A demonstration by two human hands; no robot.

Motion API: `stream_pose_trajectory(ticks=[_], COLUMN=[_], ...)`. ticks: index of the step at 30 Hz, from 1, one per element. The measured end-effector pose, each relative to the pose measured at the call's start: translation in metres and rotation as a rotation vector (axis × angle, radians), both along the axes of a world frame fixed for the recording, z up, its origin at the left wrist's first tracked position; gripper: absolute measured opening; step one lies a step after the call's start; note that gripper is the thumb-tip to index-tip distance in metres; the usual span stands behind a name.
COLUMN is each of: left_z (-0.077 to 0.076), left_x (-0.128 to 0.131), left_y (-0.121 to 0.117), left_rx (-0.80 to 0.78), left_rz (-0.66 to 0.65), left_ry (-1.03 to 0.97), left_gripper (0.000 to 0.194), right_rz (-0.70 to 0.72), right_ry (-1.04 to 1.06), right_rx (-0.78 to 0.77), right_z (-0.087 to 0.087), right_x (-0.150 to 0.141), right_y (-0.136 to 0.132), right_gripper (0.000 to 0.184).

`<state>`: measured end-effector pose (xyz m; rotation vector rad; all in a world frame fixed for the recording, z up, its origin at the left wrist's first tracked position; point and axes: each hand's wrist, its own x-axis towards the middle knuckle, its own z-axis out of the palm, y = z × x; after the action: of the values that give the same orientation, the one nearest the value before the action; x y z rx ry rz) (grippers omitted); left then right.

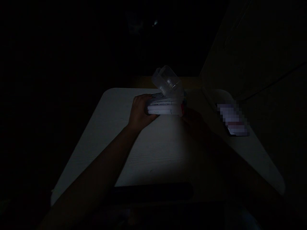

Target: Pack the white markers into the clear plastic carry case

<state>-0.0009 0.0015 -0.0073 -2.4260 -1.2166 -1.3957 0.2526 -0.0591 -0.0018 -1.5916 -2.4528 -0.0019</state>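
Near: pale bench (153, 153), poorly lit. Right hand (195, 123) in deep shadow by the right end of a pack of white pens (163, 110); whether its grip is tight or loose, can't tell. Phone (233, 119) farther right. Left hand's (140, 110) grip is closed round the pack's left end. Beyond, clear cover (166, 80) tilted up. Step looks like handling the opened pack; next move likely wants steady left support.
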Motion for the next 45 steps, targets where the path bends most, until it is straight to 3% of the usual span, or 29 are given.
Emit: stream_pose_trajectory(ticks=[6,13,21,37,45], left_z=[0.0,0.001,0.002,0.001,0.001], left_x=[0.0,-0.001,0.0,0.0,0.0], left_y=[0.0,0.002,0.001,0.002,0.002], left_rx=[0.01,0.038,0.033,0.086,0.024], left_rz=[-0.031,-0.029,-0.053,-0.082,-0.038], left_ry=[-0.012,0.026,0.005,-0.011,0.008], left_gripper=[0.064,0.063,0.064,0.065,0.062], right_rz=[-0.074,-0.179,-0.038,-0.325,-0.357], right_ry=[0.108,0.089,0.072,-0.026,0.17], right_rx=[0.068,0.105,0.076,0.003,0.15], right_z=[0.007,0.012,0.006,0.009,-0.003], right_x=[0.008,0.016,0.011,0.023,0.038], right_y=[-0.004,-0.003,-0.001,-0.004,0.004], right_gripper=[0.045,0.039,0.041,0.042,0.027])
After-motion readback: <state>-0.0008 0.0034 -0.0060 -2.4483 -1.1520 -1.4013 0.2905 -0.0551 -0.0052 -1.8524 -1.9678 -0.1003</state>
